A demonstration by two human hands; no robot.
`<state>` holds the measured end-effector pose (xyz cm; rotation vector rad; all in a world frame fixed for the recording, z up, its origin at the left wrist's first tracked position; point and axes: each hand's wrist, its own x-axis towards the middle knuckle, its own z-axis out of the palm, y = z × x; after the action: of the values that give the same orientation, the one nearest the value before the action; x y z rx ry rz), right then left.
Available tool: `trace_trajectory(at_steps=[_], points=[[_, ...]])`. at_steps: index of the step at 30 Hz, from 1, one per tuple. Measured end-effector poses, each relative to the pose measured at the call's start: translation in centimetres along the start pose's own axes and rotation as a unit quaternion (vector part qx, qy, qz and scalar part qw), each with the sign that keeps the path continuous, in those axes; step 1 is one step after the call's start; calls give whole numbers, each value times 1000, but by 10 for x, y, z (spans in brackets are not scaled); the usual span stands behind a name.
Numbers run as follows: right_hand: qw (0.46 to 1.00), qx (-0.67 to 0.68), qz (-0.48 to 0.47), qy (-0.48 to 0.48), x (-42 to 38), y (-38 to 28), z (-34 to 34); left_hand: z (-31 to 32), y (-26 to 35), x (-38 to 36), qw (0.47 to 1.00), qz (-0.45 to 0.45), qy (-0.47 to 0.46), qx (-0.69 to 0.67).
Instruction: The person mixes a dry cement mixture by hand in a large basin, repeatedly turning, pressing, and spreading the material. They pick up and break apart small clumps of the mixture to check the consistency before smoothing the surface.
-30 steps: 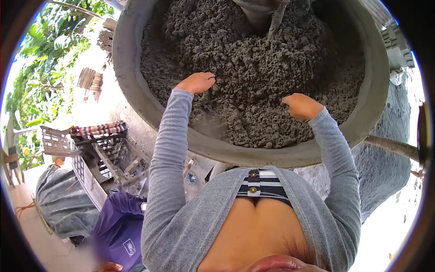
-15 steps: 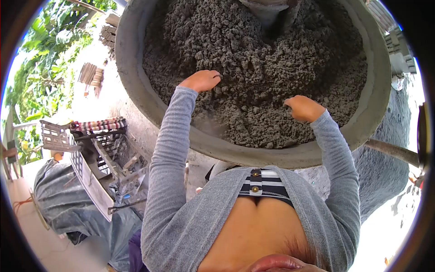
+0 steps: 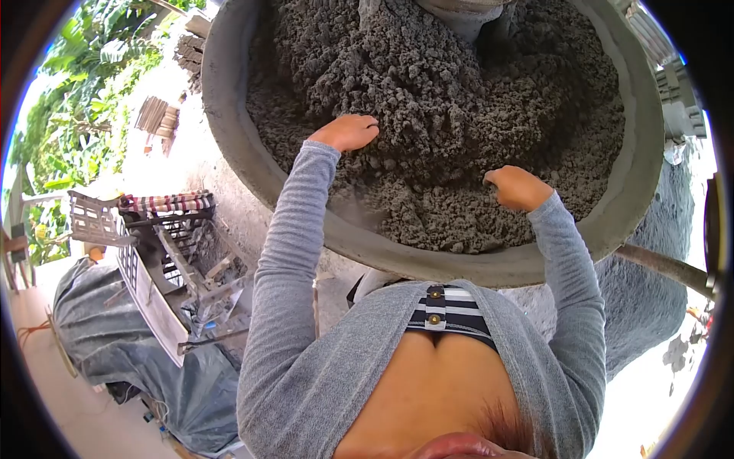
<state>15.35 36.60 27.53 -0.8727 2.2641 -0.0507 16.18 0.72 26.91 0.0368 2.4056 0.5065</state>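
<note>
Damp-looking grey, crumbly mix [image 3: 451, 214] fills a wide round pan [image 3: 260, 172] crusted with grey. My left hand [image 3: 348, 132] is over the left part of the mix, back up, with fingers curled downward. Over the front right part is my right hand [image 3: 518, 188], also curled, its thumb side facing left. The undersides of both hands are hidden, so I cannot see whether any mix is in them. A grey-coated metal piece [image 3: 466, 15] reaches into the heap at the top.
A brown bar [image 3: 661, 266] sticks out from the pan's right side. Left of my body stands a cluttered rack [image 3: 172, 268] with a striped cloth [image 3: 168, 201] on it. A grey tarp [image 3: 145, 329] lies nearer. A large grey mound [image 3: 650, 294] rises on the right.
The view has shifted slightly, and the pan appears a little further right. The metal piece and the heaped mix around it look displaced to the right. My hands keep nearly the same pose.
</note>
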Motion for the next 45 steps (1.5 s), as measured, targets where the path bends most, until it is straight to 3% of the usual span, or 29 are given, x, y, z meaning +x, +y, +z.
trace_trajectory(at_steps=[5, 7, 8, 10, 12, 14, 16, 18, 19, 21, 28, 32, 36, 37, 40, 43, 45], points=[[1000, -4, -15, 9, 2, 5, 5, -2, -6, 2, 999, 17, 25, -8], [999, -8, -25, 26, 3, 7, 6, -2, -10, 3, 986, 65, 150, -33], [999, -6, -28, 30, 2, 6, 5, -2, -13, 3, 986, 67, 150, -33], [999, -4, -29, 33, 1, 5, 3, -7, -9, -6, 943, 98, 305, -88], [998, 7, -48, 47, 0, 1, -1, -9, -8, -9, 930, 96, 329, -135], [997, 39, -40, 52, -3, -7, -13, -13, -9, -11, 884, 125, 441, -88], [995, 69, -35, 58, -1, -11, -19, -20, -4, -19, 868, 128, 469, -103], [973, 117, -52, 194, 5, -10, -16, -23, 0, -26, 846, 95, 507, -135], [973, 115, -56, 194, 5, -11, -17, -24, -5, -23, 831, 104, 533, -117], [937, 141, -80, 310, 6, -13, -20, -25, -6, -24, 827, 94, 539, -133], [937, 131, -77, 314, 3, -26, -26, -28, -13, -26, 800, 109, 576, -131], [955, 114, -82, 263, 7, -32, -21, -31, -13, -35, 789, 99, 591, -138], [960, 133, -75, 235, 8, -41, -20, -40, -28, -49, 705, 145, 694, -26], [960, 132, -74, 235, 7, -45, -20, -47, -28, -60, 692, 163, 702, -51], [939, 138, -114, 294, 3, -64, -31, -66, -30, -100, 648, 155, 744, -46], [928, 203, -101, 297, 0, -78, -40, -74, -40, -132, 630, 153, 756, -90], [902, 196, -129, 362, 8, -80, -39, -74, -54, -142, 639, 129, 745, -141]])
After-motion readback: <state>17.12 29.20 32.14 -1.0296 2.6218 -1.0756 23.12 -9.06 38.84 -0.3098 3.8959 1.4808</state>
